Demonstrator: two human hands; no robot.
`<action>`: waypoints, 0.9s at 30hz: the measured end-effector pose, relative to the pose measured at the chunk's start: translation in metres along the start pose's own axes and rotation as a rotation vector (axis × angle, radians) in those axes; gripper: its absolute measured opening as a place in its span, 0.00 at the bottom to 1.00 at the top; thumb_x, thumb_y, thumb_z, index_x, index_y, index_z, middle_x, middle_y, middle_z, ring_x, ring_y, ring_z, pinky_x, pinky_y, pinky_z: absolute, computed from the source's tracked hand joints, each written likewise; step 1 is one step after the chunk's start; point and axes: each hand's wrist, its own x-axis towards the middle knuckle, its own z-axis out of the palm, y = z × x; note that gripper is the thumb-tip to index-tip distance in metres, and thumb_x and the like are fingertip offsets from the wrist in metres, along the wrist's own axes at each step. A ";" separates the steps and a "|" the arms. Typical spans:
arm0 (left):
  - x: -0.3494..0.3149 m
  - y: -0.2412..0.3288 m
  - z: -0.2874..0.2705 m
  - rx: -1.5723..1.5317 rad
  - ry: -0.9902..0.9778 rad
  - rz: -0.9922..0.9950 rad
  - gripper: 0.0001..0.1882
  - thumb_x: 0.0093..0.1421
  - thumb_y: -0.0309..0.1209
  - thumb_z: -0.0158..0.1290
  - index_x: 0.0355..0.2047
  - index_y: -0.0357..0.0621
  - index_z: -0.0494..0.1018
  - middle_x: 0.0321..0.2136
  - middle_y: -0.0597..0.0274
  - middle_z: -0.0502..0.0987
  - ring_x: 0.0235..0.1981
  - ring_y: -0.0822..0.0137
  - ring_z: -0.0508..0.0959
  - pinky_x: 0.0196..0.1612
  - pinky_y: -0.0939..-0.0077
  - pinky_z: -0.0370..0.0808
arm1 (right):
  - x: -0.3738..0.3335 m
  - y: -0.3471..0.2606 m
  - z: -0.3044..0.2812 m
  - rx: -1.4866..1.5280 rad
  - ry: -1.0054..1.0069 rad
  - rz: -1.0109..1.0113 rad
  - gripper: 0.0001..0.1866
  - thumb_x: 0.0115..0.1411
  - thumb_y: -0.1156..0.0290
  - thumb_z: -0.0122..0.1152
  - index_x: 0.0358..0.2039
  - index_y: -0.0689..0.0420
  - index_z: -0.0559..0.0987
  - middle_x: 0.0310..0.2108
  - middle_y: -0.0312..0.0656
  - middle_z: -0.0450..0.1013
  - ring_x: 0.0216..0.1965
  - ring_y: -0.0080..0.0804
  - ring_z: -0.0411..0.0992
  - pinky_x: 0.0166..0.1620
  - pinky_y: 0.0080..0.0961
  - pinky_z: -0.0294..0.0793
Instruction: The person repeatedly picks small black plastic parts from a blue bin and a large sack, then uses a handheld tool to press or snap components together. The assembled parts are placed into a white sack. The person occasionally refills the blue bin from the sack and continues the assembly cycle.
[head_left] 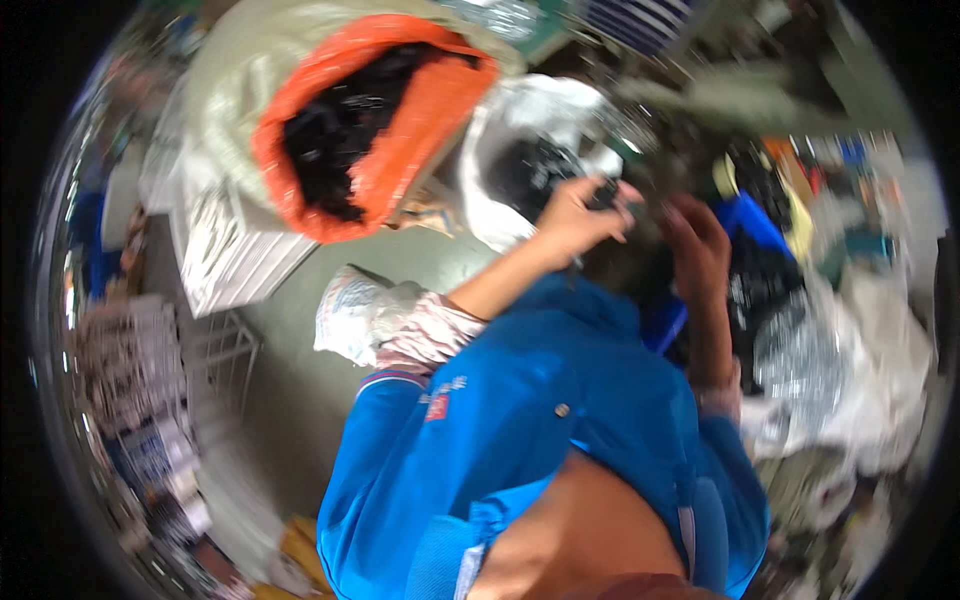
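Observation:
My left hand (583,218) is at the edge of a white bag (485,215), its fingers curled round a small black piece (605,194). The piece's exact kind is too blurred to name. Inside that bag lies a heap of shiny black pieces (525,175). Across from it, to the right, my right hand (697,235) is raised with bent fingers. Motion smears its fingertips, so I cannot make out whether anything is between them. The space between the two hands is dark and blurred.
A large sack with a folded orange rim (440,120) holds black pieces at the upper left. White stacked crates (245,250) and a wire rack (215,350) stand left. Beside my right arm are a blue bin (745,222), black bags and clear plastic bags (805,350).

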 end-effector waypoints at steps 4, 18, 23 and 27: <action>0.006 0.004 -0.001 0.048 -0.032 0.020 0.15 0.49 0.20 0.60 0.39 0.37 0.74 0.30 0.73 0.71 0.30 0.80 0.71 0.34 0.84 0.72 | 0.000 -0.003 0.004 0.113 0.033 0.016 0.12 0.57 0.74 0.61 0.41 0.63 0.76 0.38 0.40 0.75 0.38 0.25 0.73 0.42 0.22 0.73; 0.008 0.011 -0.002 0.387 -0.088 0.167 0.16 0.47 0.23 0.63 0.38 0.38 0.76 0.31 0.68 0.77 0.34 0.80 0.73 0.40 0.84 0.70 | 0.004 -0.016 0.007 -0.266 -0.023 -0.096 0.05 0.55 0.77 0.62 0.32 0.63 0.80 0.31 0.39 0.76 0.30 0.23 0.72 0.35 0.18 0.70; 0.006 0.013 -0.001 0.419 -0.046 0.139 0.16 0.48 0.22 0.61 0.39 0.38 0.75 0.31 0.67 0.78 0.34 0.79 0.74 0.41 0.84 0.70 | 0.013 -0.028 0.016 -0.844 -0.117 -0.564 0.07 0.55 0.78 0.59 0.35 0.63 0.79 0.33 0.42 0.76 0.34 0.29 0.74 0.39 0.20 0.71; 0.004 0.009 0.002 0.375 0.012 0.275 0.16 0.49 0.22 0.60 0.40 0.38 0.75 0.32 0.66 0.77 0.35 0.78 0.73 0.41 0.83 0.70 | 0.024 -0.032 0.014 -0.752 -0.240 -0.385 0.07 0.58 0.77 0.57 0.36 0.64 0.79 0.36 0.43 0.76 0.38 0.30 0.75 0.42 0.21 0.72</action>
